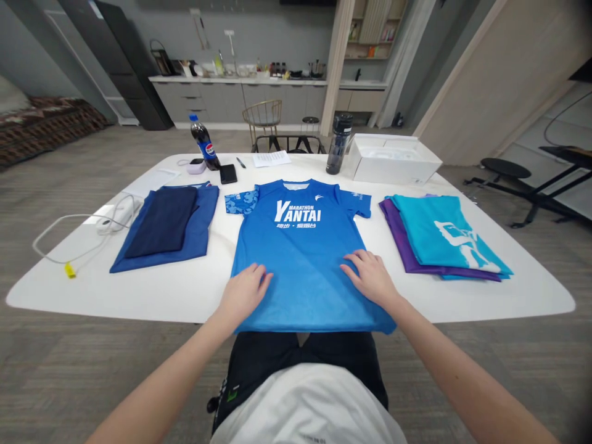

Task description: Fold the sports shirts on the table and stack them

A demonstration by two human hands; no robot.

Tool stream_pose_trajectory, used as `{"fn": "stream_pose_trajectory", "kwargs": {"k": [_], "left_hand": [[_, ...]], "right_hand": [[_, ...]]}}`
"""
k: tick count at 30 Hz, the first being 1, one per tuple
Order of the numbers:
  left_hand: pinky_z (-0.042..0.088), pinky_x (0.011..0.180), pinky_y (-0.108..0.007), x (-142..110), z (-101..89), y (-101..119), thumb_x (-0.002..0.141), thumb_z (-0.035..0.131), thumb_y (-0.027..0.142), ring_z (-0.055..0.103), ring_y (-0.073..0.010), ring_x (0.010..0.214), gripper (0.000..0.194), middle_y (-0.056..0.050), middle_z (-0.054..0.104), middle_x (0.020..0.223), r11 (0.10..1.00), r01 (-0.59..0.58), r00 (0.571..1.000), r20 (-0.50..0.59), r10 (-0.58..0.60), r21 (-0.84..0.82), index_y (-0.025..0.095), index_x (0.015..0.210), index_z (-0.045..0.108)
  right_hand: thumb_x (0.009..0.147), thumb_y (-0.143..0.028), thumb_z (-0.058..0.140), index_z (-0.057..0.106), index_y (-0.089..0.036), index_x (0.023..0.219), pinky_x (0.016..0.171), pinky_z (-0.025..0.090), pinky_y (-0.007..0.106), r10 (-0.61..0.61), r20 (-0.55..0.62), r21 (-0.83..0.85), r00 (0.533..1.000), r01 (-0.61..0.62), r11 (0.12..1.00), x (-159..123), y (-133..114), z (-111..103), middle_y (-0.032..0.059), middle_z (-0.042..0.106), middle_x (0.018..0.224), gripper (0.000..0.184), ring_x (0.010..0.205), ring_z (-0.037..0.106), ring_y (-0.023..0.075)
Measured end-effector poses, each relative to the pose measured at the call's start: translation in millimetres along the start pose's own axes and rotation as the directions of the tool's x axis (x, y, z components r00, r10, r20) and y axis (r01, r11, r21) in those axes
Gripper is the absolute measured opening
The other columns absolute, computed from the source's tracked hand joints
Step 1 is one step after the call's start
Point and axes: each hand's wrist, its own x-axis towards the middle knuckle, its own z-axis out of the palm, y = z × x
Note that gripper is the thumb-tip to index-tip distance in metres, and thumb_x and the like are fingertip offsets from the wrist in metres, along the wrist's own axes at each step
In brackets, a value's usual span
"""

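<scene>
Left hand (pixel 247 288) loosely spread on the left side of the blue shirt (pixel 300 262), right hand (pixel 369 275) likewise on the right side, fingers parted; no grip visible on either. Shirt flat, print up, mid-bench (pixel 185 296), collar away, hem at near edge. Left of it: folded navy garment (pixel 161 222) on blue garment (pixel 204 225). Right: turquoise garment (pixel 425 225) over purple garment (pixel 395 237). Far side: cola bottle (pixel 203 143), dark tumbler (pixel 338 147), white box (pixel 393 166).

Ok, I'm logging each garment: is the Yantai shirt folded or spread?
Spread: the Yantai shirt lies flat, sleeves out to the sides, chest print facing up.
</scene>
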Motion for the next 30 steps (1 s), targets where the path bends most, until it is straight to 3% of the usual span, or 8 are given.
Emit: {"fn": "stream_pose_trajectory", "kwargs": {"k": [3,6,12,16,20,23,25,30], "left_hand": [[0.038,0.117,-0.045,67.4,13.2,-1.1,0.105,0.036,0.049,0.047,-0.0275,0.143,0.051,-0.014,0.048,0.155,0.981,-0.187,0.974,-0.137,0.178,-0.056,0.02,0.143,0.054],[0.021,0.124,-0.061,101.9,31.6,-7.4,0.102,0.036,0.058,0.026,-0.0328,0.155,0.064,-0.009,0.03,0.167,0.982,-0.178,0.981,-0.085,0.173,-0.055,0.027,0.158,0.038],[0.014,0.122,-0.07,55.1,39.5,-16.7,0.099,0.039,0.066,0.025,-0.0357,0.155,0.068,-0.005,0.03,0.167,0.992,-0.122,0.992,-0.045,0.121,-0.022,0.037,0.16,0.032],[0.023,0.122,-0.065,41.3,25.0,-13.0,0.099,0.04,0.062,0.039,-0.0339,0.148,0.062,-0.007,0.042,0.162,0.994,-0.101,0.993,-0.066,0.099,-0.04,0.036,0.156,0.041],[0.03,0.124,-0.052,120.5,13.0,-29.0,0.104,0.035,0.05,0.039,-0.0297,0.149,0.056,-0.01,0.037,0.164,0.989,-0.087,0.978,-0.198,0.062,-0.12,0.027,0.155,0.042],[0.032,0.123,-0.049,213.9,11.9,-71.0,0.104,0.036,0.041,0.035,-0.0314,0.151,0.059,-0.019,0.034,0.164,0.97,0.039,0.954,-0.279,-0.108,-0.241,0.012,0.155,0.039],[0.036,0.12,-0.047,265.8,14.6,-107.5,0.103,0.032,0.032,0.038,-0.0299,0.149,0.057,-0.024,0.042,0.158,0.938,0.17,0.942,-0.229,-0.244,-0.302,0.005,0.153,0.037],[0.042,0.107,-0.055,319.0,22.5,-173.4,0.1,0.036,0.032,0.054,-0.035,0.131,0.047,-0.022,0.059,0.138,0.944,0.283,0.943,-0.132,-0.306,-0.167,0.013,0.14,0.053]], "right_hand": [[0.105,-0.056,0.031,0.061,-0.026,0.139,0.116,0.034,0.051,-0.094,0.046,0.061,0.994,0.092,0.994,50.7,-8.8,17.0,0.0095,0.052,0.153,0.054,0.142,0.044,0.0302],[0.105,-0.061,0.027,0.045,-0.034,0.154,0.122,0.022,0.06,-0.094,0.142,0.051,0.985,0.088,0.995,77.3,-5.9,34.2,0.0033,0.035,0.166,0.059,0.153,0.028,0.0319],[0.101,-0.068,0.031,0.034,-0.037,0.16,0.122,0.022,0.063,0.101,0.15,-0.034,0.984,-0.097,0.995,50.3,26.1,37.7,0.0027,0.027,0.169,0.067,0.155,0.021,0.0389],[0.101,-0.066,0.032,0.049,-0.029,0.152,0.119,0.02,0.069,0.12,0.086,-0.024,0.989,-0.118,0.993,49.2,26.6,28.2,0.0095,0.044,0.16,0.065,0.148,0.035,0.0399],[0.104,-0.059,0.033,0.06,-0.023,0.139,0.122,0.023,0.059,0.056,-0.038,0.117,0.998,-0.051,0.992,116.8,33.2,29.6,0.0124,0.051,0.153,0.057,0.144,0.042,0.0328],[0.105,-0.05,0.034,0.058,-0.015,0.139,0.12,0.033,0.051,0.201,-0.093,0.241,0.975,-0.174,0.955,192.4,68.1,37.8,0.0177,0.048,0.154,0.055,0.145,0.041,0.0314],[0.105,-0.039,0.032,0.058,-0.012,0.138,0.119,0.035,0.047,0.276,-0.09,0.263,0.957,-0.245,0.933,234.2,100.1,43.2,0.019,0.053,0.148,0.05,0.141,0.045,0.0294],[0.1,-0.039,0.042,0.062,-0.015,0.134,0.105,0.043,0.055,0.396,-0.081,0.062,0.915,-0.392,0.918,277.3,155.6,51.6,0.0211,0.058,0.135,0.046,0.125,0.052,0.0359]]}}
